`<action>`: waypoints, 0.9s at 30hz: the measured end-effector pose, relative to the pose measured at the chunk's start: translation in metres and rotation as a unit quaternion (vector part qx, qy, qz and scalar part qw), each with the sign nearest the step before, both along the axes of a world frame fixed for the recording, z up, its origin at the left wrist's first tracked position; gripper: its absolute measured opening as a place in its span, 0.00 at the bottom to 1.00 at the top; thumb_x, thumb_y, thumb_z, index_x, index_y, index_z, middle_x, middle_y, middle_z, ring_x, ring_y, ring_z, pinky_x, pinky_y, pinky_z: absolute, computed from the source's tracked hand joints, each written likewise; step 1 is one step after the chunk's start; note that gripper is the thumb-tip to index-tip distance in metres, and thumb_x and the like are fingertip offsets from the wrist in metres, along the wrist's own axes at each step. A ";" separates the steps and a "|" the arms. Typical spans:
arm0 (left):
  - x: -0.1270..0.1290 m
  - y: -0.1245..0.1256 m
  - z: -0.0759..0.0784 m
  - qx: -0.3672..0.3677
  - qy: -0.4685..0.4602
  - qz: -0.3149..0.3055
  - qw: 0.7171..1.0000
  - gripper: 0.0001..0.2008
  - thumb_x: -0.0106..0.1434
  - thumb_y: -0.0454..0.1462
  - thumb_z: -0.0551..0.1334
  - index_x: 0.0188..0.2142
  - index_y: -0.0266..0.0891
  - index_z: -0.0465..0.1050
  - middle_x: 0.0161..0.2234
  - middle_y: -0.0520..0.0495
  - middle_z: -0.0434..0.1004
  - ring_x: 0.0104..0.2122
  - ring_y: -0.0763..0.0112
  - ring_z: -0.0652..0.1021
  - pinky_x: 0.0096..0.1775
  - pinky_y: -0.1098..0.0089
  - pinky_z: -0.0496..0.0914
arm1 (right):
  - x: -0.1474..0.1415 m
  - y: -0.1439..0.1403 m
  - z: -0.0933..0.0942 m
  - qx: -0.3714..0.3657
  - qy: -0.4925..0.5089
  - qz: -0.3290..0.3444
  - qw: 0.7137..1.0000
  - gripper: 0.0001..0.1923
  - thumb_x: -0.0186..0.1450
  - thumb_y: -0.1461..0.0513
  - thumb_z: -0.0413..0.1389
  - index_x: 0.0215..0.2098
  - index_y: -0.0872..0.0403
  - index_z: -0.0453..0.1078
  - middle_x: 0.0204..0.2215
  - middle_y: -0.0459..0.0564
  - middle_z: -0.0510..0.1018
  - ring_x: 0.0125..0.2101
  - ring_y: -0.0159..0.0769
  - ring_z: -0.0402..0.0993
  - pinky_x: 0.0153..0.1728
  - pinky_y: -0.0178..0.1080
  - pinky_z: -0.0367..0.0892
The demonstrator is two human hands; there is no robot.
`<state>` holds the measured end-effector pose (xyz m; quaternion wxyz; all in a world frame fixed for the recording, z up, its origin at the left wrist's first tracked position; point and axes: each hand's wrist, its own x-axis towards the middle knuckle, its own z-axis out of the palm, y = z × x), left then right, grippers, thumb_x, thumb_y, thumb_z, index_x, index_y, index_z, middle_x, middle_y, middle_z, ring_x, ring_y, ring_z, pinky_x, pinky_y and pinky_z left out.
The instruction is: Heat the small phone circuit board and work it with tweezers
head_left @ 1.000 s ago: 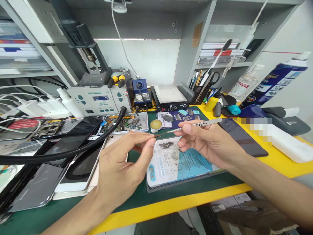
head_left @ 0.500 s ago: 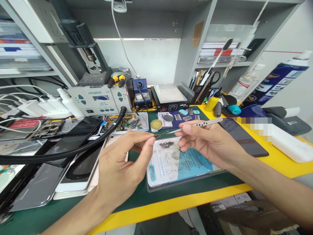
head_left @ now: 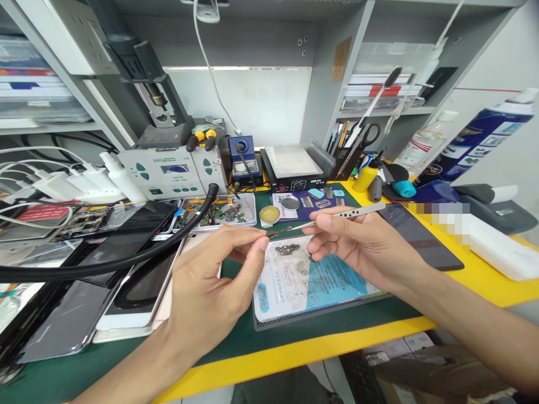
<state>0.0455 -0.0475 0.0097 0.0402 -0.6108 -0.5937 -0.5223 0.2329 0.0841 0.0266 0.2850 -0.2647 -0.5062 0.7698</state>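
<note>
My left hand (head_left: 210,292) pinches a small dark part (head_left: 273,233) between thumb and forefinger, raised above the bench. My right hand (head_left: 362,247) grips silver tweezers (head_left: 341,214) whose tips meet that small part. Below them lies a white and blue card (head_left: 307,280) on a dark mat, with a small metal flex component (head_left: 287,248) and some grey debris on it.
A black hose (head_left: 105,261) crosses several phones (head_left: 130,292) at left. A rework station (head_left: 168,171), a parts tray (head_left: 227,212), a brass tin (head_left: 269,214) and a hot plate (head_left: 292,165) stand behind. A dark tablet (head_left: 416,235) and a spray can (head_left: 471,140) sit at right.
Both hands hold almost the same pose; the tweezers' tips and the pinched part shifted only slightly.
</note>
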 end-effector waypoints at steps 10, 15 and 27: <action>-0.001 0.001 0.002 -0.010 -0.005 0.006 1.000 0.02 0.67 0.34 0.65 0.37 0.40 0.78 0.32 0.54 0.83 0.29 0.77 0.81 0.32 0.77 0.74 | 0.001 0.002 0.002 0.027 0.005 -0.013 1.000 0.07 0.60 0.59 0.71 0.30 0.55 0.82 0.28 0.49 0.84 0.25 0.34 0.81 0.29 0.34 0.78; -0.001 -0.001 0.002 -0.015 -0.004 0.010 1.000 0.01 0.66 0.34 0.65 0.37 0.41 0.77 0.30 0.56 0.82 0.28 0.79 0.80 0.32 0.79 0.73 | 0.000 0.000 0.002 0.054 0.003 -0.021 0.998 0.08 0.60 0.59 0.70 0.30 0.56 0.81 0.28 0.49 0.84 0.24 0.34 0.81 0.28 0.34 0.78; -0.007 0.004 0.003 -0.109 -0.212 -0.032 0.971 0.07 0.66 0.39 0.67 0.33 0.40 0.79 0.24 0.54 0.80 0.23 0.76 0.79 0.27 0.78 0.73 | 0.010 -0.017 0.002 0.462 -0.045 -0.102 0.880 0.09 0.62 0.64 0.69 0.40 0.43 0.84 0.37 0.47 0.86 0.37 0.42 0.83 0.39 0.43 0.79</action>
